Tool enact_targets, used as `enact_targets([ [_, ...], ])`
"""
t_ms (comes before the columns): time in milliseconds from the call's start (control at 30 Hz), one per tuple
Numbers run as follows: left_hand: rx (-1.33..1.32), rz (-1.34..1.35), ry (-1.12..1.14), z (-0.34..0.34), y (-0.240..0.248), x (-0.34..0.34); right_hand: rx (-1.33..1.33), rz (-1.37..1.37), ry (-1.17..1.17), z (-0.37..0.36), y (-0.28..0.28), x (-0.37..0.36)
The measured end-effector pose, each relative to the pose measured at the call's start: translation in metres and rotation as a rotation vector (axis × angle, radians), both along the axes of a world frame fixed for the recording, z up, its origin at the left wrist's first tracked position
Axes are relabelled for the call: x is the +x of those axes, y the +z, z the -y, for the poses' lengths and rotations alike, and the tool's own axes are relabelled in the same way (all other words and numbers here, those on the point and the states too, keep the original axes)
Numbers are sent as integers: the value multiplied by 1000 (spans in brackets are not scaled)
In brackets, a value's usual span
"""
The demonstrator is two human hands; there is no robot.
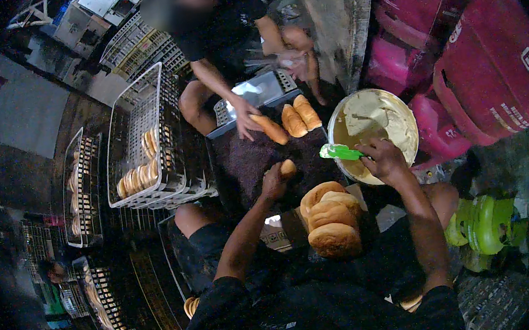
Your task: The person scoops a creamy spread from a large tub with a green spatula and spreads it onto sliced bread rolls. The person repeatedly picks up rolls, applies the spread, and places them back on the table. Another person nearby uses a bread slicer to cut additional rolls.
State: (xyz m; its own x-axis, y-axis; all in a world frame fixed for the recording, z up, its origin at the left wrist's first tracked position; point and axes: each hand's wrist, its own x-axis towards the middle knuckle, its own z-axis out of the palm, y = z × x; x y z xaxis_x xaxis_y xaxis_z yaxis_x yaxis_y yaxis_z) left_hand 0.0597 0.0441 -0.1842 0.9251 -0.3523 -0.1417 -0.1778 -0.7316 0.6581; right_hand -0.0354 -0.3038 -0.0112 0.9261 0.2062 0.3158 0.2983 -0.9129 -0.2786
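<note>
Green plastic spatula [341, 152] sits in your right hand [385, 161], fingers closed round its handle, blade pointing left, probably to face the roll [288, 168]. Your left hand [273, 184] curls round that roll above the dark crumbs [239, 159], though shadow makes its exact grip hard to tell. Far right, the cream bucket [343, 122] stands within easy reach; the buns [334, 239] lie nearest you, presumably for handy picking.
</note>
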Motion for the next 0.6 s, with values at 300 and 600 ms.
enact_targets([
  [300,558,-908,-301,21,58,103,30,-83,-20,-1,7,6],
  [600,-45,109,-290,6,50,73,89,-255,-199,25,26,18],
])
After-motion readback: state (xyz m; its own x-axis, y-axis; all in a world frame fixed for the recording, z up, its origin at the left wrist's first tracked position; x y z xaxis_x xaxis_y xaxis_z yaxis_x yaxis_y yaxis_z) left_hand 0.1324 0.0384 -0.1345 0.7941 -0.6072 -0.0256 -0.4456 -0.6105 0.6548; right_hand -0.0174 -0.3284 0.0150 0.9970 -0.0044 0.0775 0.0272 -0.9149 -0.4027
